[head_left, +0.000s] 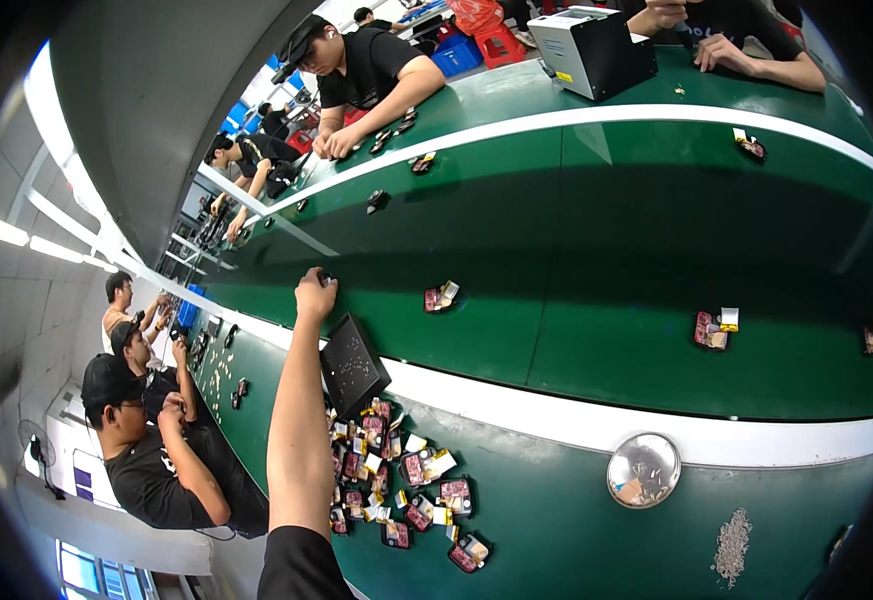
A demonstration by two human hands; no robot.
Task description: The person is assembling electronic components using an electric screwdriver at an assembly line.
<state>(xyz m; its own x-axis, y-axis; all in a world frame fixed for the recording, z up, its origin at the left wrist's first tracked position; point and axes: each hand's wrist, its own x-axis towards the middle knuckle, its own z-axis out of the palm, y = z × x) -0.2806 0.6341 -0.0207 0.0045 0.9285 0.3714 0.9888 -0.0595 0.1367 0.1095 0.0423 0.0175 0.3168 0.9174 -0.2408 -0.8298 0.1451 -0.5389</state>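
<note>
My left arm reaches out over the green conveyor belt [497, 345]. At its end my left hand [313, 298] is closed, with a small dark part [327, 280] at its fingertips; its exact kind is too small to make out. Just below that hand, a black tray [354, 365] with tiny pale pieces in it rests tilted against the belt's white edge. Beside my forearm lies a heap of small black-cased parts [377, 430] with reddish insides and yellow-white tabs. My right hand is out of the picture.
A round metal dish [645, 470] holds small pieces by the white rail [557, 420]. To its right lies a pile of tiny clear pieces [733, 548]. More cased parts [712, 330] sit along the belt. Co-workers [357, 80] work across it, others [157, 430] at my left. A grey-black machine [592, 52] stands opposite.
</note>
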